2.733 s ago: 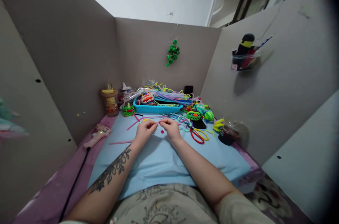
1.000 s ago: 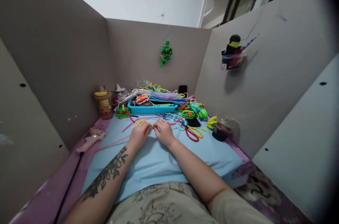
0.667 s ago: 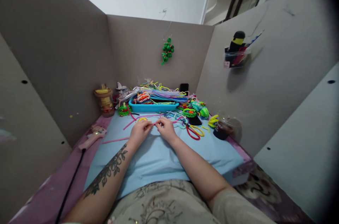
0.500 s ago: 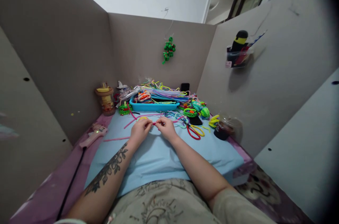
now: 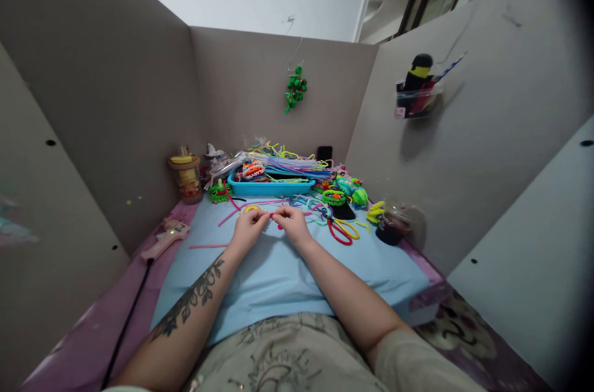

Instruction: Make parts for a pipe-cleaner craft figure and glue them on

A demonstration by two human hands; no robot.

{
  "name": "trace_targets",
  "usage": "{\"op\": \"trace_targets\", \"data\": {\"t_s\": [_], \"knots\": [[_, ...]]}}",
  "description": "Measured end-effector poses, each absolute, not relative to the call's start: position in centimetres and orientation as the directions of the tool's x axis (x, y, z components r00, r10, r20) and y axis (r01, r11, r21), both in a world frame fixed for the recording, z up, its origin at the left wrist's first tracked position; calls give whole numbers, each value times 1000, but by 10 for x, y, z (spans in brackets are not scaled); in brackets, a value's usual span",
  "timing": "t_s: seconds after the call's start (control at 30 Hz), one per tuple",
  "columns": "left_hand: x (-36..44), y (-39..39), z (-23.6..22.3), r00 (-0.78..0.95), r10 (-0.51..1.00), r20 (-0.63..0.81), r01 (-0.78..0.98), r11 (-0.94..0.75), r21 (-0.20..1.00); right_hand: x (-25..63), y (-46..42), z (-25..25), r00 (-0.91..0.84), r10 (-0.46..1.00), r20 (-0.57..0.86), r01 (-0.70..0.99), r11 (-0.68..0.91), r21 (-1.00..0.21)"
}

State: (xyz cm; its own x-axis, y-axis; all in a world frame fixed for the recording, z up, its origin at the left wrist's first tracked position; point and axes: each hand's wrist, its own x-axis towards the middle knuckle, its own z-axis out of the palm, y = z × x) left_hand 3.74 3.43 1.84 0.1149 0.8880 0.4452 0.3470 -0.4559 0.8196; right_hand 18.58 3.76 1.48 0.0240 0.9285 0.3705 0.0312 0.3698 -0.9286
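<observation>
Pinched between both hands is a short bit of bright pink pipe cleaner (image 5: 271, 215), mostly hidden by the fingertips. My left hand (image 5: 249, 228) closes on its left end, and my right hand (image 5: 292, 225) grips it from the right, fingertips nearly touching. A small pink end hangs under the right fingers. Behind my left hand lies a yellow ring-shaped piece, partly covered. More pink pipe cleaners (image 5: 211, 247) rest on the light blue cloth (image 5: 273, 274) to the left. Scissors (image 5: 341, 232) with red and yellow loops lie right of my right hand.
A blue tray (image 5: 271, 188) heaped with pipe cleaners stands behind the hands. Finished figures (image 5: 219, 191) flank it. At left are a lidded cup (image 5: 186, 178) and a pink glue gun (image 5: 167, 237) with a cord; at right, a dark cup (image 5: 392, 230). Grey panels surround the table.
Both hands stay close together at the same spot, still pinching the pink pipe cleaner. A small pink end now shows below the right fingers. The view has shifted slightly.
</observation>
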Motion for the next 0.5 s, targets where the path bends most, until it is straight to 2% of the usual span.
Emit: {"op": "trace_targets", "data": {"t_s": [0.3,0.5], "knots": [[43,35,18,55,866,497,373,-479,795,177,43,8,38,996,76,-279,84,-957],[41,36,17,90,889,450,331,-453,828,177,43,11,29,997,69,-356,75,-932]]}}
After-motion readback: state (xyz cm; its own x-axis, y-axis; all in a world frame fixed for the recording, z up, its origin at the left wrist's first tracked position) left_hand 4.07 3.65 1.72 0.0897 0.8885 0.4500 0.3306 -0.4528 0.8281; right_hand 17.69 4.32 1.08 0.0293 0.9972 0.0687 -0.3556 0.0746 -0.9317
